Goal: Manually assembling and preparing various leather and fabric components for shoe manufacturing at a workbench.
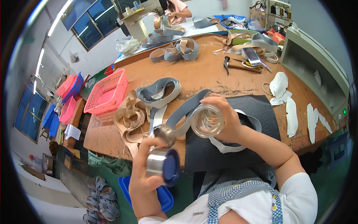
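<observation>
My right hand (228, 118) is closed around a clear glass bottle (207, 121), its round end turned toward me. Closed as well, my left hand (143, 170) grips a silver metal cap (157, 163) with a dark blue round end. Just above those left fingers shows a blurred, shiny metal piece (165, 134); whether it belongs to the cap or the bottle I cannot tell. A grey strap (186, 108) runs behind both hands. Under the right forearm, a black mat (197, 158) carries a curled grey-and-white strap (227, 147).
A pink basket (108, 89), beige straps (128, 115) and a grey strap coil (158, 91) lie at left. A hammer (242, 67), a phone (251, 56) and white cut pieces (291, 117) are at right. Across the table, a person (181, 11) handles straps.
</observation>
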Demonstrator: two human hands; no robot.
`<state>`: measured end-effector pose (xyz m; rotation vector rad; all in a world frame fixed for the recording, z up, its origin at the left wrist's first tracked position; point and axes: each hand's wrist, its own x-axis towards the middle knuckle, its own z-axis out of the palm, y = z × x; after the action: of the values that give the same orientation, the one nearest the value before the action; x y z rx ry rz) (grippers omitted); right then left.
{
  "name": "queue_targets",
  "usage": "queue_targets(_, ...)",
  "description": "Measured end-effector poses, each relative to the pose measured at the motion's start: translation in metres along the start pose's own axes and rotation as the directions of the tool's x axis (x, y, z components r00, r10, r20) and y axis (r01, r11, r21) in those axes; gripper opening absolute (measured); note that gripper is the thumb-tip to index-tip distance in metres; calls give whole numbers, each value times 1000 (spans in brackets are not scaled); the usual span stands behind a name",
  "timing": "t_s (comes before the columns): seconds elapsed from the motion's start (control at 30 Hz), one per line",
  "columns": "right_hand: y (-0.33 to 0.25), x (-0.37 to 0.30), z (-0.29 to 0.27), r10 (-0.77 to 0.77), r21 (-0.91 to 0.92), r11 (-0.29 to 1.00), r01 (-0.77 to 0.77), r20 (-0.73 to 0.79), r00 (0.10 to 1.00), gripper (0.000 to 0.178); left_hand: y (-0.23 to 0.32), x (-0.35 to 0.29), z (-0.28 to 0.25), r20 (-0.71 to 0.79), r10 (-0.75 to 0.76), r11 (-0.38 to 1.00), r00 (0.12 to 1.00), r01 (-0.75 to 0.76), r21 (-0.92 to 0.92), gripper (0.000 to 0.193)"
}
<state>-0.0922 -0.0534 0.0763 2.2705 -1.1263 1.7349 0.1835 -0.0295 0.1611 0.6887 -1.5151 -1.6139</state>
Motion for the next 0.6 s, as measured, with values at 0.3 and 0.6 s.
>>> queue_targets(0.3,-75,60,-42,-253,239,935,261,-64,965,57,-59,-19,-32,-170,-90,995,981,95,19,84)
queue_targets(0.6,-154,104,-64,-445,162,860,484,-226,867,64,-79,-34,-41,-11,-83,996,996,83,-44,77)
